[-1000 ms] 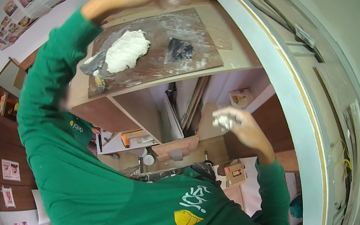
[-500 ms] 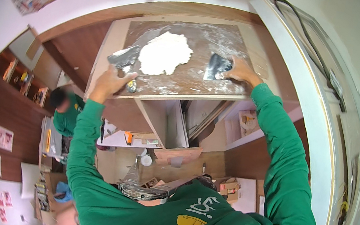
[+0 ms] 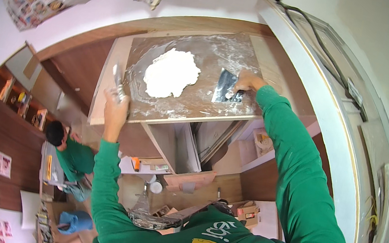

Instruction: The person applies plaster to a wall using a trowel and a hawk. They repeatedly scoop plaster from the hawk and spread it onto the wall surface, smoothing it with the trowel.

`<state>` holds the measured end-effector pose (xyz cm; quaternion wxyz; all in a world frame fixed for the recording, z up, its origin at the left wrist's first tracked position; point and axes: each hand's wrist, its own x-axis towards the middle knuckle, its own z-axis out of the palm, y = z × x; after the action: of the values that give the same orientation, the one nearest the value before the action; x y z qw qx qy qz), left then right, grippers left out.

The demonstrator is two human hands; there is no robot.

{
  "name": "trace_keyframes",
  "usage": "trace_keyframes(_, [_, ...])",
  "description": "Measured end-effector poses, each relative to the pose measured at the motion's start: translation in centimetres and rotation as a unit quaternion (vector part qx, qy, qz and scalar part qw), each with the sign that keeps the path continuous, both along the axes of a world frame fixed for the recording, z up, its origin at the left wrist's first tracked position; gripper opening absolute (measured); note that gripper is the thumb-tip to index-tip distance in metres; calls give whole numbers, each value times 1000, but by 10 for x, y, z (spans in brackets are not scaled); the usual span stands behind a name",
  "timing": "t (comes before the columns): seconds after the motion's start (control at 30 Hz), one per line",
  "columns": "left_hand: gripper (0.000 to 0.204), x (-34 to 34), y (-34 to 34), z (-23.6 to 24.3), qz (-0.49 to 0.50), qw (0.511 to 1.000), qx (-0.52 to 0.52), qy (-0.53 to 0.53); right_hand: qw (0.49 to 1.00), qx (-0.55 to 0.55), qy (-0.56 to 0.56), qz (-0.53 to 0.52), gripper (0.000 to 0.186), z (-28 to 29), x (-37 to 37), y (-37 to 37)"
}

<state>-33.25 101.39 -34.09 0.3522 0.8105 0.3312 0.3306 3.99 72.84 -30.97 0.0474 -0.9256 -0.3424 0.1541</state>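
Left hand [image 3: 115, 106]: fingers clamped on scraper [image 3: 117, 76], left of paste [image 3: 171, 73] on board [image 3: 217, 52]. Right hand [image 3: 249, 81] touches black plate [image 3: 224, 86], right; cannot tell if gripping. Probably best: pinch plate's edge firmly, scraper clear.

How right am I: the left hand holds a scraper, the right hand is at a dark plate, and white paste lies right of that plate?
One slip: the head view shows the white paste left of the dark plate. The left hand holds a scraper; the right hand is at the plate.
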Motion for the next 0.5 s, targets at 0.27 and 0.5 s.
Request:
trace_keyframes(0.27, [72, -22, 11, 43, -63, 922, 352, -152, 807, 582, -70, 64, 61, -14, -97, -67])
trace_keyframes(0.5, [73, 76, -109, 98, -321, 897, 10, -304, 741, 669, 46, -36, 27, 27, -306, -235])
